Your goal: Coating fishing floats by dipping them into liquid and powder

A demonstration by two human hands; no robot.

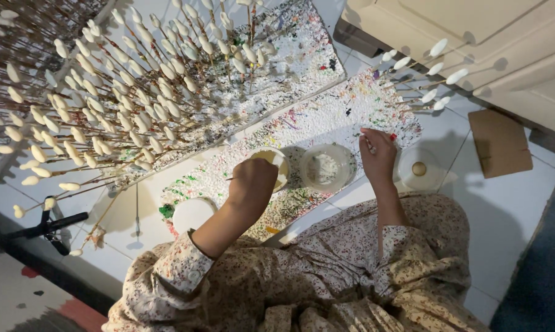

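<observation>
Floor: white tiles point(505, 203), with a dark rug edge at the lower right and a cream cabinet point(474, 31) at the upper right. I sat on it in a flowered garment, working over two white foam boards.

Item 1. Near foam board point(326, 120), speckled all over with paint flecks in green, red, blue and yellow. It served as my working surface.

Item 2. Far foam board point(290, 55), planted thick with thin sticks, each tipped with a cream-white oval bud point(124, 80). Many dozens stood there, all one pale colour; judged the larger part of the coating done.

Item 3. Small cluster of tipped sticks point(428, 77) stuck at the near board's right end, about eight, same pale colour.

Item 4. Small tub of cream paint point(276, 161), just beside my left hand point(253, 184). The fingers were curled closed around a thin stick point(231, 179) whose end jutted left; its tip was hidden, so I could not tell whether it was dipped.

Item 5. Clear round container point(325, 167) with whitish contents, between my hands.

Item 6. My right hand point(377, 154), fingers pinched together on a slim stick, held above the board's edge.

Item 7. Round clear lid point(417, 169) with a tan blob, on the tiles to the right.

Item 8. White round lid point(192, 214), lower left.

Item 9. Brown cardboard rectangle point(500, 142), plain, no label visible, on the tiles by the cabinet.

Item 10. Black tripod leg point(47, 226), far left.

No printed packaging or signs were visible.
</observation>
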